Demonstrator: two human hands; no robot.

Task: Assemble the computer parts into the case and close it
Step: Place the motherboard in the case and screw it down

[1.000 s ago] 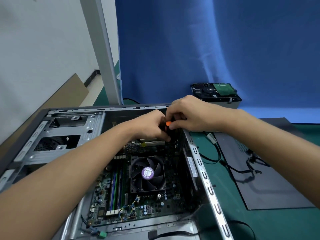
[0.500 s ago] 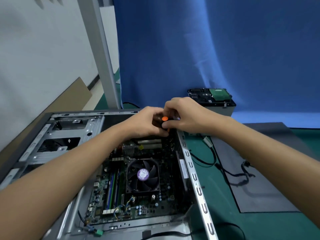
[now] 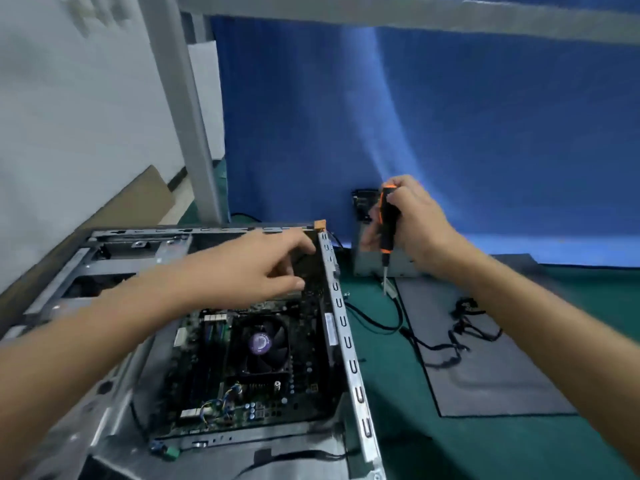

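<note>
Surface: green mat over the bench.
Room: blue cloth backdrop behind; white wall at left; one grey metal post; one cardboard sheet against the wall.

- Computer case, one: lies open on its side at the left of the mat, motherboard inside, one cooler fan with a purple label.
- Side panel, one: grey, flat on the mat right of the case, apart from it; black cables across it.
- Metal drive box, one: at the back, partly hidden.
- Screwdriver, one: black and orange, upright, tip down above the mat.
- Left hand: fingers loosely extended, thumb apart, holding nothing, over the case's far right corner.
- Right hand: wrapped round the screwdriver handle.
</note>
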